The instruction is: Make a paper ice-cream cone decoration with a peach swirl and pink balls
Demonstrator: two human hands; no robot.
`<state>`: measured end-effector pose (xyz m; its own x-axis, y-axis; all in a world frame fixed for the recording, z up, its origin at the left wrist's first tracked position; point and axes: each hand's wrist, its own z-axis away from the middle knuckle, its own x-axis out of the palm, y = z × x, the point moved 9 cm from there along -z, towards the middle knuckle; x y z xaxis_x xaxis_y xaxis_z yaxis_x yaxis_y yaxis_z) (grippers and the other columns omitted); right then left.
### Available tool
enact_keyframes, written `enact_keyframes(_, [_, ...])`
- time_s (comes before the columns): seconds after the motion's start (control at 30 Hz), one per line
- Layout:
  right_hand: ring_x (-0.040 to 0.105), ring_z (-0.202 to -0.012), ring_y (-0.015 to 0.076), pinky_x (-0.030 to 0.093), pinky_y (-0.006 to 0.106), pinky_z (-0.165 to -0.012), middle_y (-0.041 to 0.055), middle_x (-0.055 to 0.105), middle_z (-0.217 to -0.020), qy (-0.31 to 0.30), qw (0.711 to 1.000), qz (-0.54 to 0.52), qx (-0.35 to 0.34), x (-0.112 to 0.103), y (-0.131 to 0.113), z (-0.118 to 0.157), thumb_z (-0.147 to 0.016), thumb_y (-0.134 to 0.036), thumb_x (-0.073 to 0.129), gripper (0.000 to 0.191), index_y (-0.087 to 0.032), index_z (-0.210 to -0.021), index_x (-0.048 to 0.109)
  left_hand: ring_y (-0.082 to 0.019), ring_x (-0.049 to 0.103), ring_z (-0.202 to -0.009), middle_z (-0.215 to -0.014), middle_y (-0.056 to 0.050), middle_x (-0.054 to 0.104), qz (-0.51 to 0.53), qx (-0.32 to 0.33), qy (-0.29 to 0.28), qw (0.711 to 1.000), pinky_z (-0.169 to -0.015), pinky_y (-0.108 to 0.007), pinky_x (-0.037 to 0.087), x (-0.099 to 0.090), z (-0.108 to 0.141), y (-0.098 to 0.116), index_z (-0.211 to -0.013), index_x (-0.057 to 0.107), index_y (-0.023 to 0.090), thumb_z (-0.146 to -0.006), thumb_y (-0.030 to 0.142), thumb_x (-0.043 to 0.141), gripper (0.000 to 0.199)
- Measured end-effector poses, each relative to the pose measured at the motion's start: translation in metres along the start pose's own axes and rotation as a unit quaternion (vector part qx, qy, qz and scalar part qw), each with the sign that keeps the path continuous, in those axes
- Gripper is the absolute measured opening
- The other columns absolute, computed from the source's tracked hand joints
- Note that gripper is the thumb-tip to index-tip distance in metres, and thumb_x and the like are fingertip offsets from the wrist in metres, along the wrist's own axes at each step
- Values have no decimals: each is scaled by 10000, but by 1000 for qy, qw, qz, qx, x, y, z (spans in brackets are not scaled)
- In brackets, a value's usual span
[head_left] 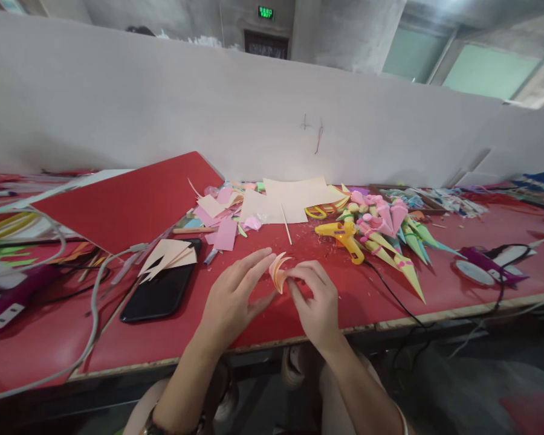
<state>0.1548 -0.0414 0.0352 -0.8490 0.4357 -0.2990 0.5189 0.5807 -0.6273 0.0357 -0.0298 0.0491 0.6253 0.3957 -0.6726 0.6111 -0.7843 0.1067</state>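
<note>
Red tabletop (pixel 254 329) runs up to a pale partition (pixel 208 109), with a green exit sign (pixel 266 12) beyond. Over the table's front half, between the 2 hands, is a curled peach paper piece (pixel 278 278). Its long axis stands roughly upright; the rounded side bulges left, and the pointed upper tips aim up and right. The right hand (pixel 316 299) pinches its right edge between thumb and forefinger. The left hand (pixel 236 293) is moderately wide, thumb apart from extended fingers, fingertips at the paper's upper left; whether they touch it, I cannot tell. Beyond, a thin stick (pixel 286 225) lies near a yellow glue gun (pixel 343 237). At left, peach paper strips (pixel 180 256) lie over a black phone (pixel 156 299).
</note>
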Motion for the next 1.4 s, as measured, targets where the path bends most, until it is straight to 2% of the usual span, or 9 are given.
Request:
enact_keyframes(0.13, [537, -772, 152, 457, 282, -676, 46, 553, -793, -12, 1000, -6, -12, 2, -3, 0, -821, -125, 443, 176, -199, -831, 602, -207, 528, -1060, -1182, -113, 538, 16, -3, -41, 999, -853, -333, 470, 6, 1, -4, -1222, 422, 217, -801, 274, 513, 435])
enact_keyframes(0.27, [533, -769, 154, 455, 283, -672, 42, 540, -785, -20, 1000, 0, -15, 3, -3, 0, -821, -135, 436, 187, -201, -827, 611, -202, 571, -940, -1100, -107, 567, 4, -11, -19, 1000, -785, -338, 494, 2, 2, -8, -1089, 539, 219, -776, 279, 540, 318])
enact_keyframes(0.43, [535, -761, 148, 455, 276, -670, 41, 542, -787, -22, 1000, -8, 1, 4, -2, -1, -824, -130, 430, 193, -200, -833, 610, -201, 582, -883, -965, -92, 594, -28, -2, 18, 999, -739, -328, 500, -6, 3, -6, -941, 571, 185, -783, 295, 527, 196])
enact_keyframes(0.6, [555, -796, 154, 467, 288, -702, 51, 579, -820, -12, 1000, -14, 12, 3, 1, 0, -823, -112, 419, 211, -203, -872, 603, -164, 577, -768, -915, -65, 593, -28, -7, 2, 1000, -663, -306, 501, -3, 2, -6, -770, 593, 198, -795, 256, 498, 115])
enact_keyframes(0.8, [577, -836, 168, 481, 320, -741, 64, 614, -858, 38, 998, 31, -29, -5, -4, 2, -816, -94, 424, 239, -218, -960, 570, -160, 584, -772, -831, -61, 610, 12, -12, 4, 1000, -663, -286, 491, -3, 1, -6, -770, 602, 185, -818, 220, 473, 142])
enact_keyframes(0.9, [572, -811, 166, 479, 317, -732, 58, 609, -837, 27, 997, 53, -47, -2, -8, 2, -801, -87, 444, 233, -217, -951, 566, -154, 588, -769, -815, -55, 609, 13, -20, 7, 1000, -666, -275, 491, -2, 2, -7, -765, 600, 183, -823, 230, 477, 143])
enact_keyframes(1.17, [521, -696, 142, 437, 259, -648, 25, 570, -719, -3, 999, 49, -6, 0, 3, -2, -765, -99, 496, 101, -186, -768, 546, -159, 585, -773, -816, -38, 604, 16, 5, -11, 1000, -685, -286, 488, 0, 2, -4, -745, 600, 219, -806, 254, 516, 109])
enact_keyframes(1.3, [480, -594, 122, 407, 230, -582, -5, 520, -639, 3, 997, 64, 49, -4, 18, -4, -749, -118, 495, 77, -185, -719, 518, -145, 580, -749, -823, -37, 597, 7, -41, 26, 999, -680, -264, 475, -11, 1, -15, -768, 593, 202, -787, 252, 546, 72])
enact_keyframes(1.4, [488, -572, 118, 401, 221, -576, -7, 533, -632, -4, 992, 80, 93, -5, 33, -2, -752, -166, 506, 35, -183, -723, 514, -138, 574, -747, -796, -27, 587, -32, -98, 54, 993, -678, -241, 455, -20, 3, -28, -803, 585, 197, -802, 257, 521, 87])
